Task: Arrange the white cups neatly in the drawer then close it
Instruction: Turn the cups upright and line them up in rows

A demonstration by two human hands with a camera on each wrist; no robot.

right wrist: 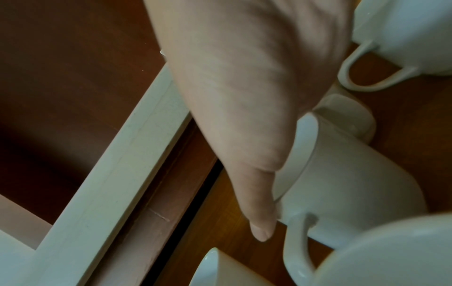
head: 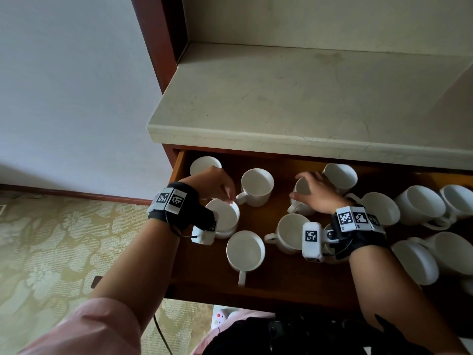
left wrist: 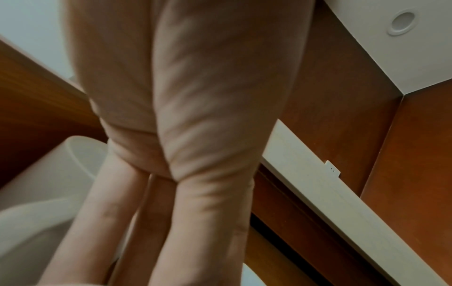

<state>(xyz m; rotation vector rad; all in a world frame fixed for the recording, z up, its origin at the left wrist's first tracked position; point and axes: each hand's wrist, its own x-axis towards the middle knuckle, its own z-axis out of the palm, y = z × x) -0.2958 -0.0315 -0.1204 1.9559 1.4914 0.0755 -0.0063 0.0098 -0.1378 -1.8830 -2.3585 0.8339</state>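
An open wooden drawer (head: 204, 267) holds several white cups, unevenly spaced. My left hand (head: 229, 198) arches over a cup (head: 225, 213) near the drawer's left side and pinches its rim; in the left wrist view the thumb and fingers (left wrist: 97, 212) converge over that rim (left wrist: 29, 216). My right hand (head: 298, 187) grips another white cup (head: 303, 210) from above in the drawer's middle. The right wrist view shows this cup (right wrist: 354, 183) tilted, with the thumb (right wrist: 260, 222) pressed by its rim.
Loose cups stand around the hands (head: 257, 187) (head: 245, 249) (head: 289, 233), and more crowd the right end (head: 419, 206). A pale stone counter (head: 281, 98) overhangs the drawer's back. Patterned carpet (head: 51, 239) lies to the left.
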